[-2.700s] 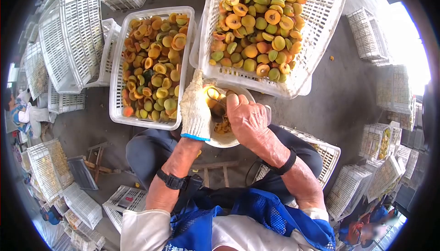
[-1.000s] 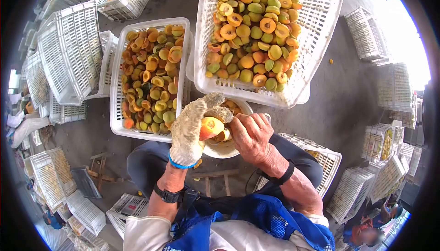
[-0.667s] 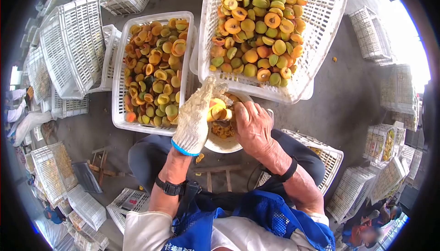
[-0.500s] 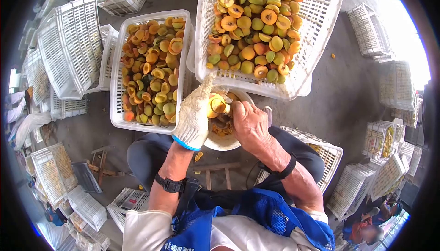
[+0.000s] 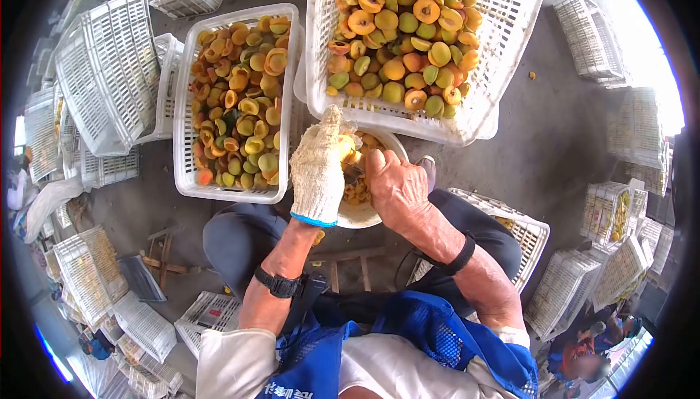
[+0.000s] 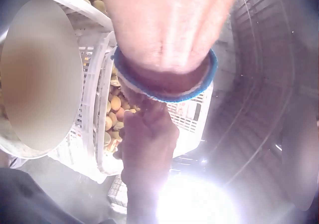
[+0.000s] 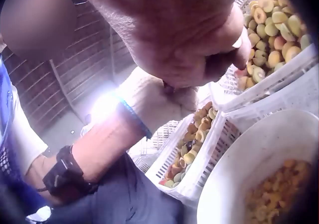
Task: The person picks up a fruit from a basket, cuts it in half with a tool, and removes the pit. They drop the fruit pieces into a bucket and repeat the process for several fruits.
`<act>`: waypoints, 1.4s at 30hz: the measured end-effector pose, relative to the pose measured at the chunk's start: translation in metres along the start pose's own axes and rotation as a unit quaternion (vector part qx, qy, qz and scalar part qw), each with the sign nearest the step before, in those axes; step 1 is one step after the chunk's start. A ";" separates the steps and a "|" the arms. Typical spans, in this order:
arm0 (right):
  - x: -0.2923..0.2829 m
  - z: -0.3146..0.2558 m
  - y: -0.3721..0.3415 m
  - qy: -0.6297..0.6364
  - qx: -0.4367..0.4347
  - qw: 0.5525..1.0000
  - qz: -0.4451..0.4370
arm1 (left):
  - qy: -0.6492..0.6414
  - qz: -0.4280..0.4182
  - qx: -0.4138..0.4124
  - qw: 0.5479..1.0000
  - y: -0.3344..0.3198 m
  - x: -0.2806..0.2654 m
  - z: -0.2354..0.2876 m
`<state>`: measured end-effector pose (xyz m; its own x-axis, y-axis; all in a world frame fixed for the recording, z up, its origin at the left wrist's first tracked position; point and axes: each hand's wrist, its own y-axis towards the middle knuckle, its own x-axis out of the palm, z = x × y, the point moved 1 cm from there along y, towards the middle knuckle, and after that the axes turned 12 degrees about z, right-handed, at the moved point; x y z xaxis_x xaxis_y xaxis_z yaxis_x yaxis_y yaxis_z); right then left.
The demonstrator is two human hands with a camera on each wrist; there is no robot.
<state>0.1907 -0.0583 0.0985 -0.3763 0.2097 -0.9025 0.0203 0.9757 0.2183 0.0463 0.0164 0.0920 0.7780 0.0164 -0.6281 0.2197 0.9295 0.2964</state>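
Observation:
Over a white bucket [image 5: 357, 218] with orange scraps inside, my two hands work close together. My left hand [image 5: 317, 169], in a soiled white knit glove with a blue cuff, holds a yellow-orange apricot half [image 5: 348, 148]; the glove covers much of it. Bare and curled, my right hand [image 5: 397, 188] meets the fruit from the right, gripping a small thin tool that its fingers mostly hide. In the right wrist view, a dark bit of this tool [image 7: 169, 88] shows between the right hand and the glove. The left wrist view mainly shows the cuff [image 6: 164, 97].
At the left stands a white crate [image 5: 292, 107] of hollowed apricot halves. A bigger crate [image 5: 503, 56] at the upper right holds apricots, some cut with stones showing. Another crate [image 5: 536, 246] sits beside my right knee. Stacked crates [image 5: 109, 71] stand far left; people sit at the edges.
A second ago the gloved hand was lower, with the fruit's cut face showing. It has since risen and turned its back to the head camera, bringing the fruit against the right hand.

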 end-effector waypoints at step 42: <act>0.001 0.017 -0.001 0.328 0.148 0.925 -0.120 | -0.037 -0.106 -0.001 0.994 -0.009 0.020 -0.054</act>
<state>0.2062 -0.0581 0.0915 -0.8824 -0.0038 -0.4706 0.0800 0.9842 -0.1578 0.0278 0.0278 0.0380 0.7558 -0.2073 -0.6211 0.3825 0.9097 0.1619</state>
